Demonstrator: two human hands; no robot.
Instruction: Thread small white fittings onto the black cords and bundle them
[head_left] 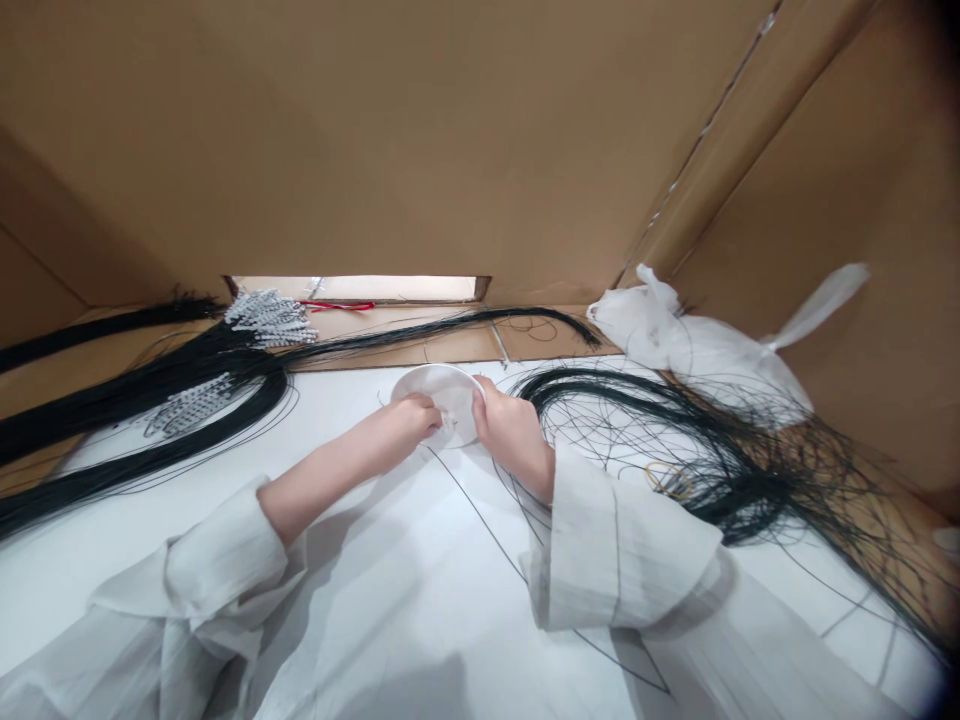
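Observation:
A shallow white bowl [431, 381] is tilted between my hands over the white work surface [397, 560]. Its right rim is gripped by my right hand [514, 432], thumb over the edge. My left hand [409, 425] reaches into the bowl with its fingers curled together; what they pinch, if anything, is hidden. A few small pale pieces [448, 416] lie in the bowl beside those fingertips, too small to name. One thin dark cord [480, 515] runs from below the bowl toward the lower right, passing near my right sleeve.
Bundles of dark cords with black-and-white ends [270, 318] lie at the left. A loose tangle of dark cords [720, 440] spreads on the right, near a knotted white plastic bag [705, 345]. A cardboard wall [360, 140] with a slot stands behind; a red item [341, 306] rests there.

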